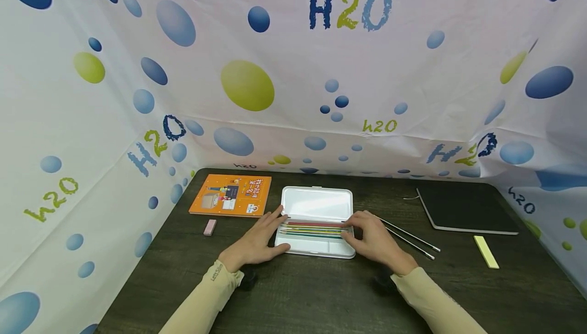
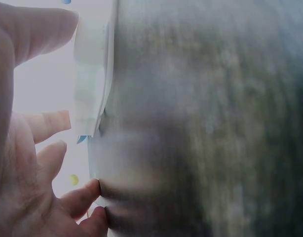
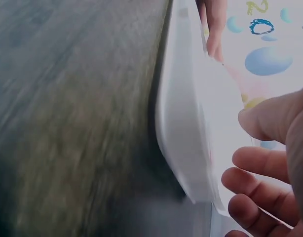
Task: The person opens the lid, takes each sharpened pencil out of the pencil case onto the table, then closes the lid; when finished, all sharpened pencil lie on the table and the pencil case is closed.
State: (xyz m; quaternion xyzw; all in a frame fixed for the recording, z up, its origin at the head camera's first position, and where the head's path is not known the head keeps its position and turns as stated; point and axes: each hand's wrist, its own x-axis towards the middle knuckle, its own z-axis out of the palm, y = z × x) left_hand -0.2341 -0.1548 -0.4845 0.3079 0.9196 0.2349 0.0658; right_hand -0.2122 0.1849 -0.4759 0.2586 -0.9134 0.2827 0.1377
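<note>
An open white pencil case (image 1: 316,247) lies on the table, its lid (image 1: 316,203) laid back away from me. Several coloured pencils (image 1: 312,229) lie side by side in its lower tray. At the left side of the case, my left hand (image 1: 257,239) spreads its fingers, with thumb and fingertips at the edge. My right hand (image 1: 373,237) reaches over the right end of the case, its bent fingers at the pencil ends. In the right wrist view, the thumb (image 3: 265,121) stands apart from the fingers, with nothing seen between them. The right fingertips' contact with the pencils is unclear.
Two thin white pencils (image 1: 410,237) lie right of the right hand. Further right are a black notebook (image 1: 468,207) and a yellow strip (image 1: 486,252). An orange book (image 1: 231,195) and a pink eraser (image 1: 209,227) lie left. A printed sheet (image 1: 293,69) hangs behind the table.
</note>
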